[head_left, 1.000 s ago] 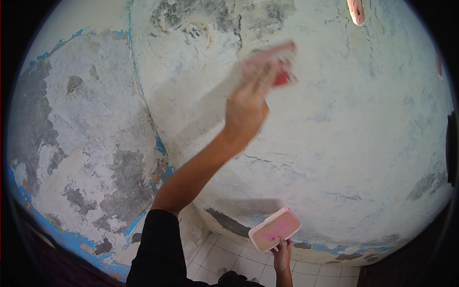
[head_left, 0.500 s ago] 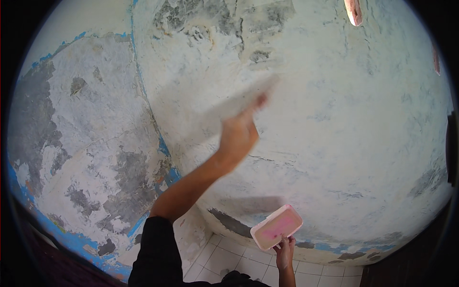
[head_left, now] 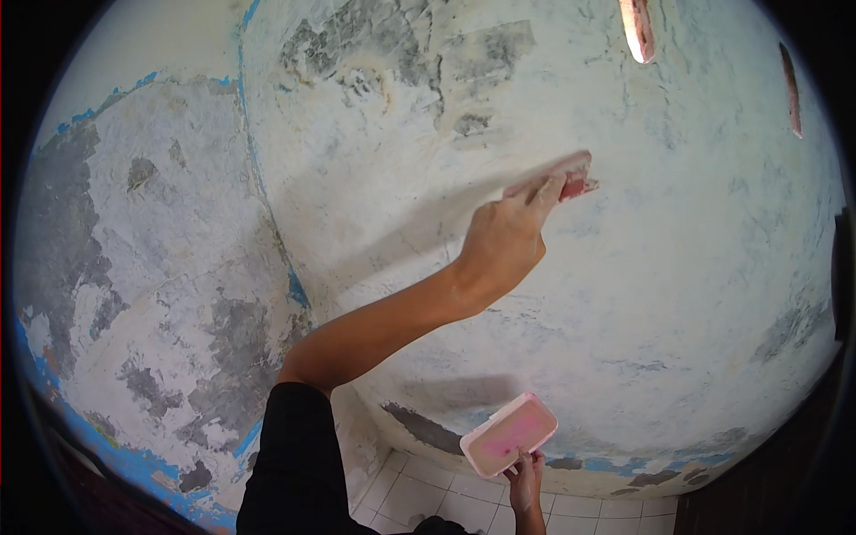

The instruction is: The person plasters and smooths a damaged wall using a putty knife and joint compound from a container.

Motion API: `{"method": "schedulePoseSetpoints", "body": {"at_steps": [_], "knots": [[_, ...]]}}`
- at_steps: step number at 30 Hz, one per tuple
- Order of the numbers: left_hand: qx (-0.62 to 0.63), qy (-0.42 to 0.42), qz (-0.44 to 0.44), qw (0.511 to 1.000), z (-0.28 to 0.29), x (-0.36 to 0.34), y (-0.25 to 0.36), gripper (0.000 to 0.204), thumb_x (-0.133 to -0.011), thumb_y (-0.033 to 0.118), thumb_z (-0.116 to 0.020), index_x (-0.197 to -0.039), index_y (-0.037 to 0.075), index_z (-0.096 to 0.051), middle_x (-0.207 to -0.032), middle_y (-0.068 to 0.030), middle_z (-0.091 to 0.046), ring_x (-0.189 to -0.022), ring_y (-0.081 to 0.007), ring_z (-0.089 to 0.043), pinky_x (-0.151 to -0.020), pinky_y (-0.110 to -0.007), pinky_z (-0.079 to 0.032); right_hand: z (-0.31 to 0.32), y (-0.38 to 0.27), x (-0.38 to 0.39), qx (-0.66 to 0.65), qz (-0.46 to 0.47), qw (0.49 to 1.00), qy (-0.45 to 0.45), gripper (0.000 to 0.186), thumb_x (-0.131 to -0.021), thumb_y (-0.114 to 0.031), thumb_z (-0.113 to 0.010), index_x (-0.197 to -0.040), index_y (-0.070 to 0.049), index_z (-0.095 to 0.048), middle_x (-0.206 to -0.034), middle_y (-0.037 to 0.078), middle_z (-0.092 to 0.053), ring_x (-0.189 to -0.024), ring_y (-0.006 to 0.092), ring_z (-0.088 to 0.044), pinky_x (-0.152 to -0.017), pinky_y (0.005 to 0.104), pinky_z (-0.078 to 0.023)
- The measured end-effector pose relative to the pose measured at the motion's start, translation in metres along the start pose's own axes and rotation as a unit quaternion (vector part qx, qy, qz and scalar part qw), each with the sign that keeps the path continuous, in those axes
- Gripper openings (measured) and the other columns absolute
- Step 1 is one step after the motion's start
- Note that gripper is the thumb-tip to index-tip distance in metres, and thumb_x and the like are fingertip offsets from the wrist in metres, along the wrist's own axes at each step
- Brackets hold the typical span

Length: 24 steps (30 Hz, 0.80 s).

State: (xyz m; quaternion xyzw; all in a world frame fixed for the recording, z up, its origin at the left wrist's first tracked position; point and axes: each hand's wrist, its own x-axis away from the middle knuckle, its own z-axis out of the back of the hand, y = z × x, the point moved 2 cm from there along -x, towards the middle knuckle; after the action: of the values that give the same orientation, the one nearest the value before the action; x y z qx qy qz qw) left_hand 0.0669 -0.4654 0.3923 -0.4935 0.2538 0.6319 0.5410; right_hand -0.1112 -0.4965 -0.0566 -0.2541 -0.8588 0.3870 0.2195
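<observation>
My left hand (head_left: 504, 241) grips a red-handled scraper (head_left: 580, 183) with a pinkish, smeared blade, held against the patchy whitewashed wall (head_left: 678, 250); a long shadow falls to its lower left. Lower down, my right hand (head_left: 526, 481) holds a shallow pink rectangular tray (head_left: 508, 435) from below, fingers at its near edge. The tray is tilted toward me and shows pink smears inside.
An adjoining wall (head_left: 160, 294) on the left has grey patches and flaking blue paint. Narrow openings (head_left: 637, 31) cut into the wall at upper right. White floor tiles (head_left: 415, 495) lie below; dark panels border the lower right.
My left hand with the scraper has swung down from higher up, then moved up and rightward across the wall since half a second ago. The tray has shifted slightly.
</observation>
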Motion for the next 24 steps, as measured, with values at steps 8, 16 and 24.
{"method": "schedulePoseSetpoints", "body": {"at_steps": [8,16,24], "knots": [[-0.189,0.179,-0.064,0.963,0.014,-0.119,-0.071,0.053,-0.079,-0.007,-0.056,-0.131,-0.005,-0.055,-0.124,-0.0260,-0.061,-0.108,-0.0372,-0.064,-0.087,-0.040,-0.057,0.002,0.004,0.004,-0.010,0.007,1.000,0.011,0.053,-0.095,-0.030,-0.064,-0.131,-0.005,-0.034,-0.124,0.009,-0.047,-0.106,0.0198,-0.052,-0.082,0.0411,-0.053],[0.011,-0.025,-0.001,1.000,0.019,-0.049,0.003,0.056,-0.075,-0.009,-0.052,-0.128,0.005,-0.063,-0.096,-0.0224,-0.069,-0.082,-0.0336,-0.068,-0.078,-0.041,-0.056,0.017,-0.006,0.005,-0.019,0.012,0.999,0.028,0.052,-0.095,-0.029,-0.065,-0.129,-0.006,-0.035,-0.123,0.008,-0.047,-0.104,0.0194,-0.053,-0.081,0.0406,-0.054],[-0.076,0.233,0.066,0.967,0.069,-0.140,-0.104,0.062,-0.078,-0.010,-0.054,-0.138,0.007,-0.055,-0.083,-0.0203,-0.070,-0.066,-0.0346,-0.068,-0.064,-0.044,-0.055,0.014,-0.009,0.008,-0.013,0.021,0.999,0.030,0.054,-0.095,-0.031,-0.065,-0.131,-0.005,-0.034,-0.124,0.009,-0.047,-0.106,0.0211,-0.053,-0.081,0.0427,-0.055]]}}
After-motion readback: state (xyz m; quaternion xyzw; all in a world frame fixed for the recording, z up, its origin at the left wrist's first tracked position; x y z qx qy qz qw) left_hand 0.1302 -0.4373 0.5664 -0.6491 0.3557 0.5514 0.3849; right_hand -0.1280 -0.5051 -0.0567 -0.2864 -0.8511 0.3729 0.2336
